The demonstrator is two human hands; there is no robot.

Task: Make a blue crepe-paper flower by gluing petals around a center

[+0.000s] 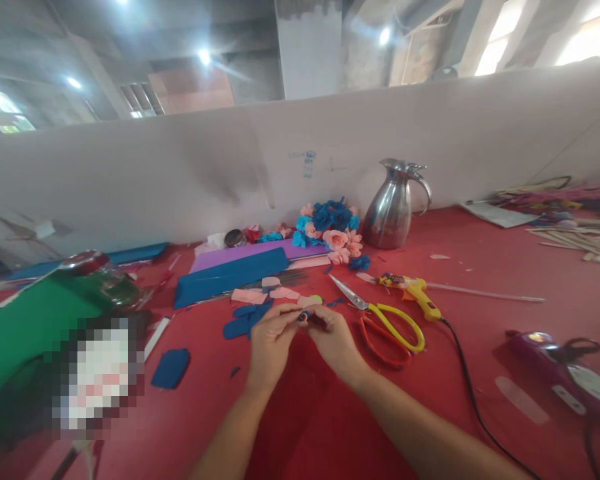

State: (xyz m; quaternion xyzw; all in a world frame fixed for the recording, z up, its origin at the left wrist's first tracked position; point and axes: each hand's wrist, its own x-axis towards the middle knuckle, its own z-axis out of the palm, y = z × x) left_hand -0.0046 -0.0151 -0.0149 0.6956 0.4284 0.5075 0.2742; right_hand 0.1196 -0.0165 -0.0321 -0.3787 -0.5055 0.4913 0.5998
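My left hand and my right hand meet above the red table, fingers pinched round a small roll of dark blue paper with a pale centre. Its far side is hidden by my fingers. Just beyond my left hand lie cut blue paper petals and pink paper pieces. Scissors with one yellow and one red handle rest open close to my right hand. Behind them lies a yellow hot glue gun with a clear glue stick.
Blue and pink paper flowers stand at the back beside a steel jug. Folded blue paper and a glass jar are to the left. A blue paper square lies nearer. A purple device with cables sits right.
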